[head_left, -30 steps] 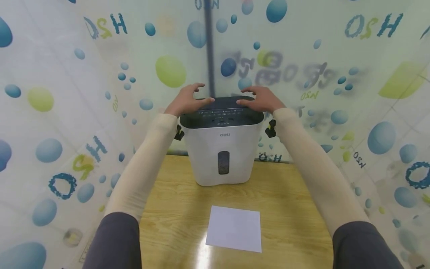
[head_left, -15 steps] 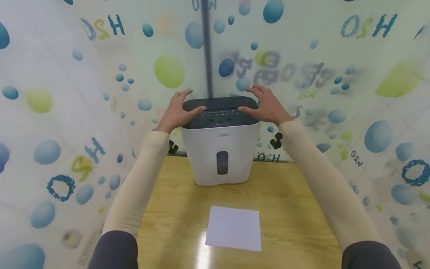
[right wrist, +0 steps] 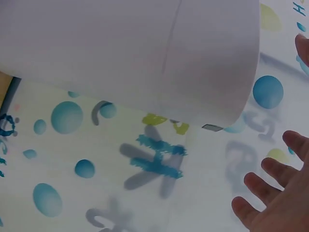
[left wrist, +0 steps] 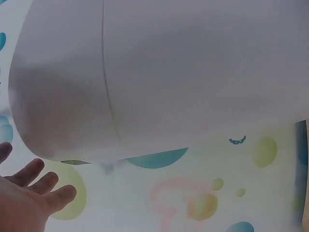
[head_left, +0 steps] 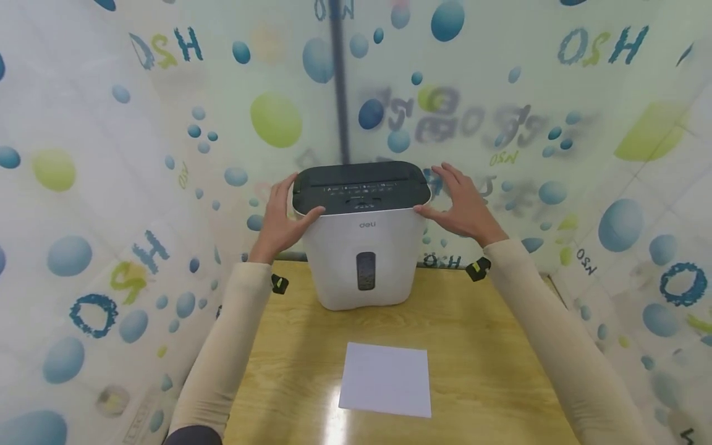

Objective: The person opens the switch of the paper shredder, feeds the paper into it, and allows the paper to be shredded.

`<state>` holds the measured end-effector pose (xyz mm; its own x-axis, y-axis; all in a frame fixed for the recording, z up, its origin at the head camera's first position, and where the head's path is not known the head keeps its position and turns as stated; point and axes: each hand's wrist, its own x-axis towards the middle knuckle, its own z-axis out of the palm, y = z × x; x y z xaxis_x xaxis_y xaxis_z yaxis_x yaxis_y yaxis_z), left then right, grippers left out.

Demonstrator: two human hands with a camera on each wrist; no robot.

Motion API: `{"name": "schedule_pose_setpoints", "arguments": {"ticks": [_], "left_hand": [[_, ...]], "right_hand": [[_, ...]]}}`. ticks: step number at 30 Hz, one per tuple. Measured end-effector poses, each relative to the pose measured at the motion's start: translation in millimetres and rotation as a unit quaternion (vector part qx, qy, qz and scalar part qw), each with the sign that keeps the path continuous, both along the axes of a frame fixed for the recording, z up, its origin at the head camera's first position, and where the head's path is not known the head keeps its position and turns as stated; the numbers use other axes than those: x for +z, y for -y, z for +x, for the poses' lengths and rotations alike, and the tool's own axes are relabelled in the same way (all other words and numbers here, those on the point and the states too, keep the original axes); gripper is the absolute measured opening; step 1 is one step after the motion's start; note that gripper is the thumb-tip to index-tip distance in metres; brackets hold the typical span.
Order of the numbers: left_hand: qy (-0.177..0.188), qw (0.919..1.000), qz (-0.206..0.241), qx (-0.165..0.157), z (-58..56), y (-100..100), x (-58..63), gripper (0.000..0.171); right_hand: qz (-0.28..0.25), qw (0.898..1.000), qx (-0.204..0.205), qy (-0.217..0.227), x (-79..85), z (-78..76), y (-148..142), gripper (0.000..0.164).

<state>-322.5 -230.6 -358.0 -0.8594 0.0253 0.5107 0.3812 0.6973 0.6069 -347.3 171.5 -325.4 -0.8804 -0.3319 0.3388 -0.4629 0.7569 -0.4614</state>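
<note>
A white paper shredder [head_left: 339,259] with a dark top [head_left: 361,176] and "deli" on its front stands upright at the back of the table. My left hand [head_left: 280,222] is at its upper left corner, thumb over the front rim and fingers spread along the side. On the opposite side, my right hand [head_left: 464,207] has its thumb tip right at the top right rim, with the other fingers extended away from the side. Both wrist views show the shredder's white side wall [left wrist: 193,72] beside spread fingers [right wrist: 263,188].
A white sheet of paper [head_left: 385,380] lies on the wooden table [head_left: 473,346] in front of the shredder. Patterned curtains [head_left: 500,93] with blue and green dots enclose the table at the back and sides.
Both hands have come down and outward from above the shredder's top to its two upper sides. The shredder and the paper have stayed in place; the head view has shifted slightly.
</note>
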Motion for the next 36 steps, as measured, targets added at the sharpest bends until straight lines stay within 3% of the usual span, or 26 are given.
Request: {"name": "schedule_pose_setpoints", "arguments": {"ticks": [5,14,21,27,36], "left_hand": [[-0.038,0.9989,0.028,0.003,4.6,-4.2,-27.4,0.099],[-0.051,0.9971,0.056,0.016,28.3,-13.9,-67.6,0.102],[-0.028,0.9968,0.071,0.025,46.9,-21.1,-110.4,0.103],[-0.025,0.9965,0.079,0.005,64.1,-29.2,-148.5,0.107],[0.043,0.9948,0.090,-0.018,90.1,-40.8,-200.7,0.115]], "right_hand": [[-0.012,1.000,-0.014,0.002,-22.9,10.8,-16.3,0.097],[-0.040,0.998,-0.043,0.009,-62.3,35.4,-39.7,0.098],[-0.041,0.998,-0.043,0.030,-102.5,54.3,-46.7,0.099],[-0.024,0.998,-0.044,0.023,-132.8,70.7,-45.8,0.100],[-0.027,0.998,-0.050,0.035,-187.3,92.5,-42.7,0.100]]}}
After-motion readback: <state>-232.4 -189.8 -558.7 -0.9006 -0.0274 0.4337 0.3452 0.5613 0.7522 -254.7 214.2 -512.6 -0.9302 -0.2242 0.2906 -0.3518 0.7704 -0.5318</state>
